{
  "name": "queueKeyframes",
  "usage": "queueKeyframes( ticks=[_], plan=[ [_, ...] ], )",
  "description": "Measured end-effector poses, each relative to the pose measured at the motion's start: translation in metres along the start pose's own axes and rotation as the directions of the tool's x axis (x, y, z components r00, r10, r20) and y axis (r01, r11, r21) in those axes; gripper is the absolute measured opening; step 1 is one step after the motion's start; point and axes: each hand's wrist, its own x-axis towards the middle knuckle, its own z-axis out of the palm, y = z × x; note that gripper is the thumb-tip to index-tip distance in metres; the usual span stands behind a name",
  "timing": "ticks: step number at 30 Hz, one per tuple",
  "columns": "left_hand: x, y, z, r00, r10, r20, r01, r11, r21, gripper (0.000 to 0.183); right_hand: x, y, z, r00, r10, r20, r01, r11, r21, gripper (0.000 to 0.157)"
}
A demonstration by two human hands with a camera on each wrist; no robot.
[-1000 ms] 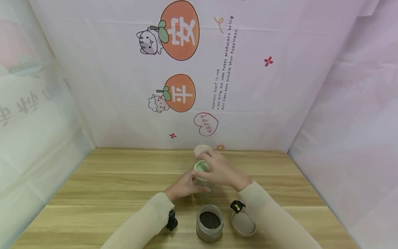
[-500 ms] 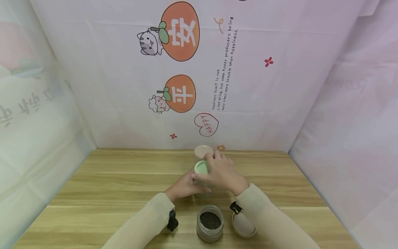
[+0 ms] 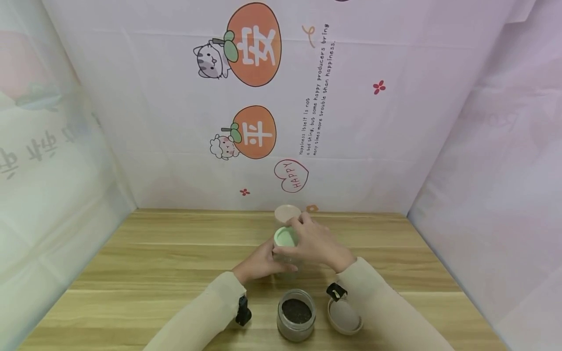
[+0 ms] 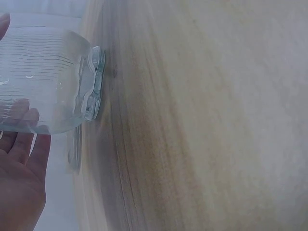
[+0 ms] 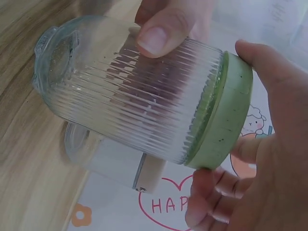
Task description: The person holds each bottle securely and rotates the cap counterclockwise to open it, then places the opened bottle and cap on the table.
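A clear ribbed glass jar (image 5: 139, 101) stands upright near the back of the table, with a green lid (image 3: 286, 237) on its top. My left hand (image 3: 261, 263) grips the jar's body, thumb on the near side and fingers curled round the far side. My right hand (image 3: 317, 243) holds the green lid by its rim, thumb on one side and fingers on the other. In the left wrist view the jar's scalloped glass foot is right at the tabletop. No contents show inside the jar.
An uncovered glass jar (image 3: 296, 330) of dark grains stands in front. Beside it, under the right sleeve, lies a round pale lid (image 3: 344, 316). Another clear jar (image 5: 106, 154) with a beige lid (image 3: 287, 213) stands behind the hands, near the printed back wall.
My right fingers have shifted rightward across the green lid and now grip its rim, with more of its top showing. My left hand stays round the jar.
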Motion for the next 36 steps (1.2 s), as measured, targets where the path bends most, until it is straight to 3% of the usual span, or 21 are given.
queueKeyframes(
  ticks=[6,13,24,30,36],
  plan=[
    [-0.002,0.002,0.000,0.999,-0.051,-0.007,0.051,0.999,0.005,0.086,-0.002,0.007,-0.005,0.998,-0.063,0.030,0.061,0.996,0.065,0.073],
    [-0.003,0.000,-0.001,0.995,-0.094,-0.021,0.094,0.996,0.005,0.089,-0.001,0.016,-0.006,0.982,-0.178,0.055,0.174,0.982,0.074,0.065],
    [-0.003,-0.002,-0.001,0.997,-0.081,-0.016,0.081,0.997,0.001,0.091,0.001,0.017,-0.008,0.958,-0.279,0.067,0.272,0.958,0.094,0.074],
    [-0.003,-0.001,-0.002,0.997,-0.075,-0.011,0.075,0.997,0.006,0.090,0.003,0.016,-0.004,0.939,-0.339,0.062,0.334,0.939,0.086,0.071],
    [-0.004,0.001,-0.001,0.996,-0.094,0.001,0.094,0.996,-0.002,0.088,0.006,0.017,0.001,0.927,-0.369,0.067,0.355,0.921,0.157,0.065]
  ],
)
